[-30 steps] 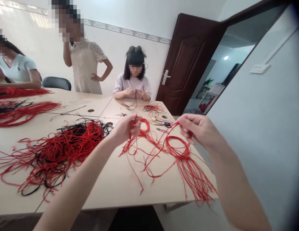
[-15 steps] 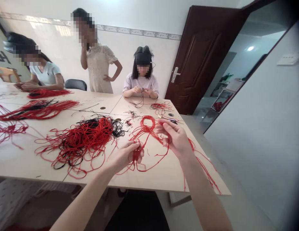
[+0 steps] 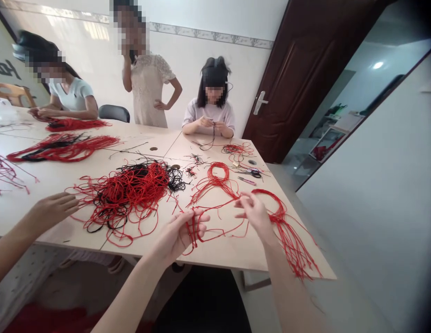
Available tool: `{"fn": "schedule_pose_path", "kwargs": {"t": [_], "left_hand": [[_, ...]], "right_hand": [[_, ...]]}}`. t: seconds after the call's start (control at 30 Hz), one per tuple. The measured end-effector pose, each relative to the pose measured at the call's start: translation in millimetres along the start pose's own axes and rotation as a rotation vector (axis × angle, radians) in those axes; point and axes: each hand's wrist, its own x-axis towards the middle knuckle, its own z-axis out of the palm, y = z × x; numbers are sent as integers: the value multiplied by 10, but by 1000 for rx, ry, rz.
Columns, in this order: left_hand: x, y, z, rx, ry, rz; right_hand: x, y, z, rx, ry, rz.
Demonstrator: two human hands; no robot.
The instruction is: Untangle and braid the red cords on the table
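Strands of red cord lie across the fingers of my left hand, which is turned palm up near the table's front edge, its thumb against the cord. To its right, my right hand pinches a red cord between thumb and fingertips, its other fingers spread. That cord runs between both hands, and a looser length sags below it. Just beyond the hands lies a looped bundle of red cords. A second looped bundle is beside my right forearm, reaching the table's right corner.
A tangled heap of red and black cords covers the table's middle. Scissors and a pink-handled tool lie behind my right hand. Another person's hand reaches in from the left. Three people are across the table.
Another person's hand has come in at the left. My left hand has opened more, and my right hand has moved slightly right and lower. The view has shifted, showing the scissors and right bundle more fully.
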Motion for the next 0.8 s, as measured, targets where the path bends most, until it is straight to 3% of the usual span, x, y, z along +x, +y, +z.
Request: {"fn": "schedule_pose_path", "kwargs": {"t": [0.1,0.13,0.2,0.3,0.53,0.8], "left_hand": [[18,1,59,-11,71,3],[29,-7,76,-16,89,9],[49,-28,100,-32,112,33],[40,-42,96,-51,129,98],[-155,80,-118,-48,119,231],[-283,130,-305,-107,96,241]], "right_hand": [[-323,-31,161,-251,10,-186],[-451,-72,238,-288,-32,-262],[-678,-163,410,-303,-243,-338],[-854,-254,633,-316,-357,-385],[-750,-350,728,-252,-499,-249],[-439,-769,891,-327,-434,-427]]}}
